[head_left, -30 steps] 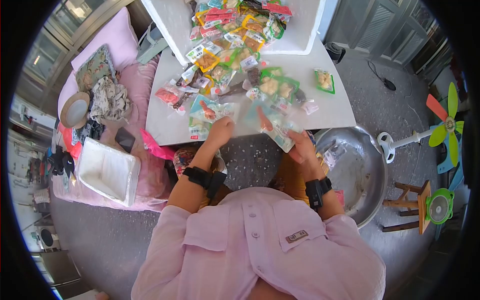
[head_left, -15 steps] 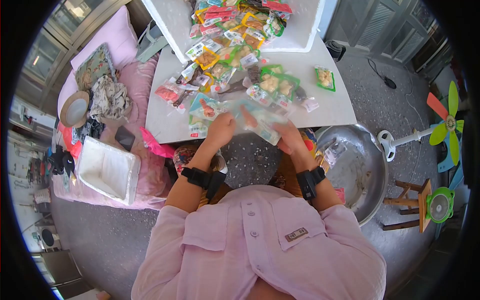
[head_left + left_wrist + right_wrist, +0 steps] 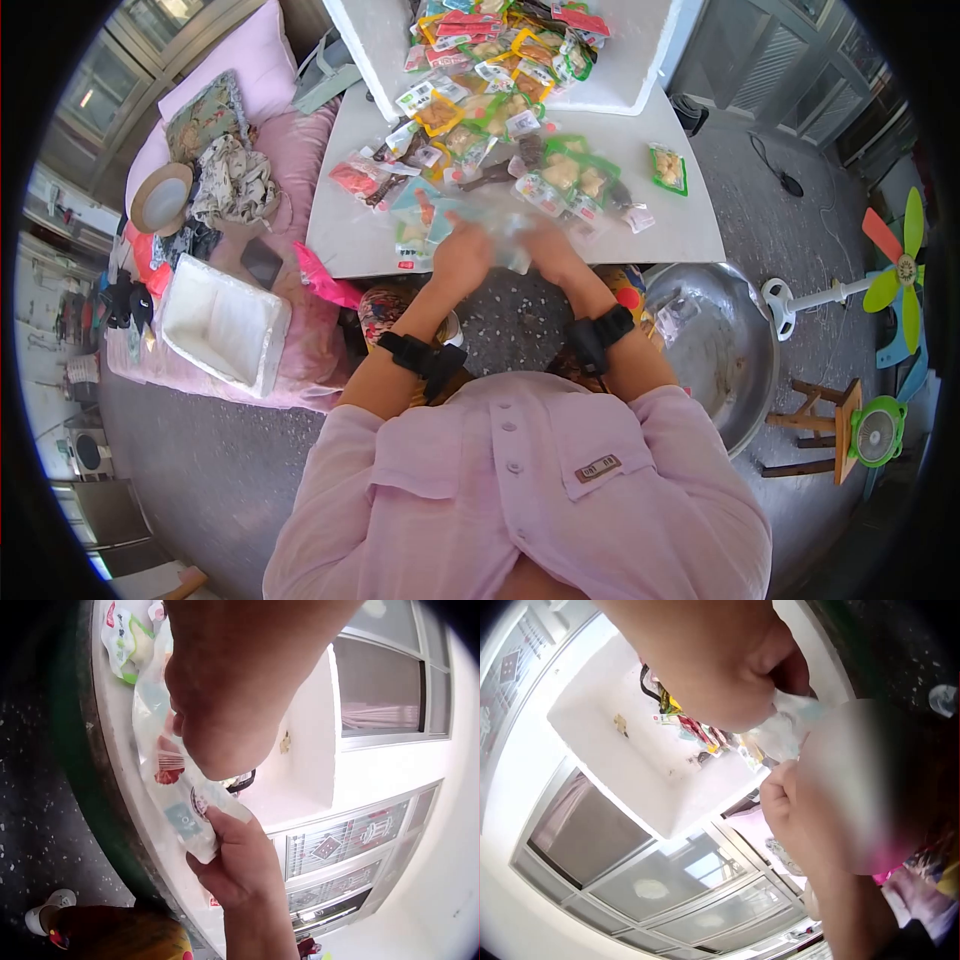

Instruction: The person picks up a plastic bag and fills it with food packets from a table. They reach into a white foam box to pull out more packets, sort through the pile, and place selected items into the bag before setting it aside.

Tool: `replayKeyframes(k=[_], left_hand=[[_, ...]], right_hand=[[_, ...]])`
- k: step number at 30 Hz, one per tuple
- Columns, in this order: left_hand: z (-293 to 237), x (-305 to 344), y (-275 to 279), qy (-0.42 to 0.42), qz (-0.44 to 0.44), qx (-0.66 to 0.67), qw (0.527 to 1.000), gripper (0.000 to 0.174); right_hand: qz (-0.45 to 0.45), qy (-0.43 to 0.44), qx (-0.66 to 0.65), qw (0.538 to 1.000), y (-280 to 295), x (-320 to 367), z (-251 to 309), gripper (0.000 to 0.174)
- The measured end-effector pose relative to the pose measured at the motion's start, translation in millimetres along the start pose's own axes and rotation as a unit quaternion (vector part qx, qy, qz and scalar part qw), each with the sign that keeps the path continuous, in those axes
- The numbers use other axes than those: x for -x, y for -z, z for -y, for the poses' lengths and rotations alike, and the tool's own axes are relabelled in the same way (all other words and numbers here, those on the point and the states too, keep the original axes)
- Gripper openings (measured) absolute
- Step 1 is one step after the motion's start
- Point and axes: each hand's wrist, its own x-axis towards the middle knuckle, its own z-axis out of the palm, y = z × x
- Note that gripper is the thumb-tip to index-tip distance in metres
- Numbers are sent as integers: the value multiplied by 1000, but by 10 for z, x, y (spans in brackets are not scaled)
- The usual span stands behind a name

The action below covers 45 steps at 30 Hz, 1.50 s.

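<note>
Change noted: a second ago the right grip (image 3: 548, 250) held the clear packet (image 3: 503, 228) off the near edge of the counter (image 3: 660, 225), out toward the steel basin (image 3: 715, 345). The left grip (image 3: 462, 255) sat alone at that edge. The right grip has since swung inward. Both grips now meet at the counter edge with the packet stretched between them, over the edge.

Left grip: fingers curled, pinching one end of the packet. Right grip: thumb and fingers nipped narrow on the other end, as the left wrist view shows. The packet bears a red and white print; its contents are not legible.

Count, outward from the grip:
- Two grips and one held packet.
- Two black wrist bands (image 3: 420, 355), one per arm.
- One steel basin, near, to the right.
- One white foam box (image 3: 225, 325), to the left, on pink bedding (image 3: 290, 170).
- A heap of snack packets (image 3: 480, 110) beyond the grip, too overlapped to count.
- One green packet (image 3: 668, 168) lying apart, beyond and to the right.
- Two fans farthest right: one many-coloured fan (image 3: 900, 265) and one small green fan (image 3: 878, 420).
</note>
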Motion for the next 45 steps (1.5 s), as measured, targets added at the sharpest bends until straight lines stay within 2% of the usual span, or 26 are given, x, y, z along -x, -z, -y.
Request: replayKeyframes(k=[1,3,4,6,9,12,15,16,18,21,24,27,30,33,36,39,42,45], left_hand=[[0,-10,4,18,-9,19,1000,10],[-29,-50,24,52,43,-25,997,11],[-49,-81,33,68,68,-47,994,12],[-100,-80,-7,48,53,-53,996,13],[-193,-57,39,47,45,-57,996,14],[-290,-33,172,50,43,-34,997,14],[-167,52,122,56,23,-11,998,13],[-134,78,89,59,15,-4,998,13],[-105,131,43,68,13,12,998,12],[-73,141,-3,70,0,29,997,12],[-102,127,-12,78,15,38,996,11],[-93,112,-37,67,19,51,996,11],[-10,113,-85,42,8,76,996,11],[30,116,-102,31,-7,104,994,10],[-9,63,-119,26,-37,119,992,9],[-72,33,-195,40,-42,139,989,9],[-31,-25,-313,52,-36,146,987,11],[29,-6,-395,58,-20,143,988,13]], right_hand=[[23,-6,-67,997,-23,4,-5,28],[66,-19,-199,978,-49,1,-18,26],[83,-24,-189,978,-63,-25,-40,25],[114,-37,-169,978,-97,-72,-111,24],[70,-92,-137,984,-259,-74,-41,23],[94,-83,-145,982,-224,-190,-172,23],[88,-85,-99,987,-232,-25,9,21],[79,-94,21,992,-225,15,99,20],[54,-112,256,959,-206,103,219,18],[34,-95,261,960,-152,81,173,14],[65,-108,151,980,-109,-102,-108,10],[60,-129,155,978,-328,-48,128,10],[38,-132,-47,989,-436,-112,42,10],[64,-136,-69,986,-425,-96,107,12],[20,-39,127,991,-331,-292,-54,17],[29,51,226,972,-146,-421,-134,14],[56,21,289,956,78,-534,-192,12],[41,101,371,922,250,-468,-68,13]])
